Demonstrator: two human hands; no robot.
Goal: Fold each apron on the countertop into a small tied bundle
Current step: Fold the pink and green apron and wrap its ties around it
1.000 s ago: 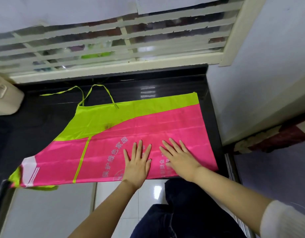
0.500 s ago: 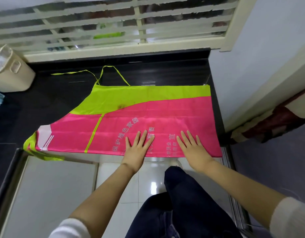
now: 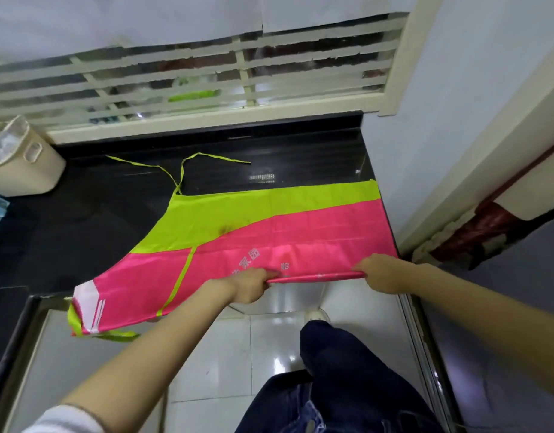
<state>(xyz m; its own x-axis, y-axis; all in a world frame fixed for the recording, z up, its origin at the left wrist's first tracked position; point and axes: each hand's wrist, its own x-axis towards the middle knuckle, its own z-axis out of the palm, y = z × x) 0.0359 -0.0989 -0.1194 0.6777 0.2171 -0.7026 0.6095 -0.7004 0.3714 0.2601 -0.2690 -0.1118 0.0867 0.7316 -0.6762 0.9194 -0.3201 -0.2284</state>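
So from my feed: the black countertop (image 3: 82, 232) fills the middle and left of the frame, running up to a window with cream slats (image 3: 207, 85) across the top. The apron (image 3: 285, 220) is spread flat on that countertop, centre to right of frame, mostly hot pink with a lime green band along its far side. Its right edge sits just beside the white wall, and its lower-left corner hangs off the counter's near edge. Bottom of the frame is glossy white floor tile (image 3: 238, 354), with a leg in dark jeans (image 3: 347, 376) at bottom centre. Upper left there's a cream basket (image 3: 32, 164) standing on the counter, well apart from the apron. Now the hands: the left hand (image 3: 250, 287) and the right hand (image 3: 382, 273) are both on the apron's near edge, centre-right of frame, fingers curled round the fabric and gripping it. The strip of pink between them is pulled taut and lifted a bit off the surface. Two thin green straps (image 3: 176, 173) trail from the apron's far-left corner across the counter toward the window. There's white lettering (image 3: 247, 257) on the pink just above the left hand, partly covered by it, and a small dark stain (image 3: 225, 229) on the green.
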